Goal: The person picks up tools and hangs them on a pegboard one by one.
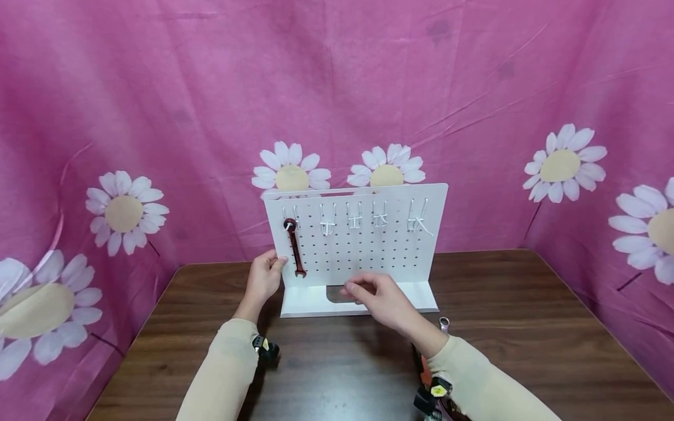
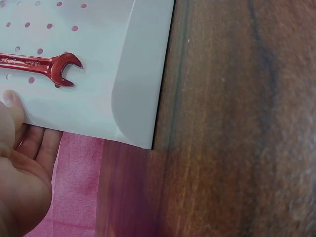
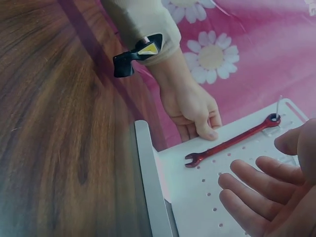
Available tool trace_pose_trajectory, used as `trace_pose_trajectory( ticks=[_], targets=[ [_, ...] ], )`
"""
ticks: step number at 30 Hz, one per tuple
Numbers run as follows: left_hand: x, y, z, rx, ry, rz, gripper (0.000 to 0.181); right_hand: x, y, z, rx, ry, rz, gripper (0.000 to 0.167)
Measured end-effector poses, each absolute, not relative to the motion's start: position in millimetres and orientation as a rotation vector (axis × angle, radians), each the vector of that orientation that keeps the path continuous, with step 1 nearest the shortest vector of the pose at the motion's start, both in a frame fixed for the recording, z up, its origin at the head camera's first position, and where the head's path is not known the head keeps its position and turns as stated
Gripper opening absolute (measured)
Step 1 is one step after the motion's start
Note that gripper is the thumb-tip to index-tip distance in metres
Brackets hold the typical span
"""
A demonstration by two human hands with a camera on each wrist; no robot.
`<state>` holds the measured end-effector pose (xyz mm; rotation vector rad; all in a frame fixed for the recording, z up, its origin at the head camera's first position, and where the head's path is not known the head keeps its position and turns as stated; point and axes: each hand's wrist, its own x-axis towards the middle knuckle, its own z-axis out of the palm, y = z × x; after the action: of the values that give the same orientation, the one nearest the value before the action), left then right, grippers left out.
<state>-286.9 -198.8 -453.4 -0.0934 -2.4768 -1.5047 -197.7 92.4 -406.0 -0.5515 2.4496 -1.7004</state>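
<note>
A white pegboard stand (image 1: 363, 251) stands upright on the table. From its leftmost hook hangs a red combination wrench (image 1: 296, 248), ring end up; its open end (image 2: 64, 69) shows close in the left wrist view. My left hand (image 1: 265, 278) grips the board's left edge, thumb in front and fingers behind. In front of the board's lower middle, my right hand (image 1: 381, 298) holds nothing. The right wrist view shows the fingers (image 3: 261, 182) of that hand loosely bent and apart, with the wrench (image 3: 232, 140) beyond them.
Several white wire hooks (image 1: 355, 216) line the board's upper part. Beside my right forearm lie tools partly hidden by it: a silver ring end (image 1: 444, 323) and something orange and black (image 1: 424, 369). A pink flowered cloth (image 1: 337, 88) surrounds the brown wooden table (image 1: 337, 362).
</note>
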Motion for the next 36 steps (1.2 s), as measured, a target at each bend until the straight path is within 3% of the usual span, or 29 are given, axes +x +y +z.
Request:
trace_pose_trajectory(
  ticks=[36],
  targets=[
    [-287.8,-198.9,-453.2,-0.1,-2.458,-1.479,0.018,-152.0,179.5,-413.3,-0.491,2.473,-1.691,0.028]
  ],
)
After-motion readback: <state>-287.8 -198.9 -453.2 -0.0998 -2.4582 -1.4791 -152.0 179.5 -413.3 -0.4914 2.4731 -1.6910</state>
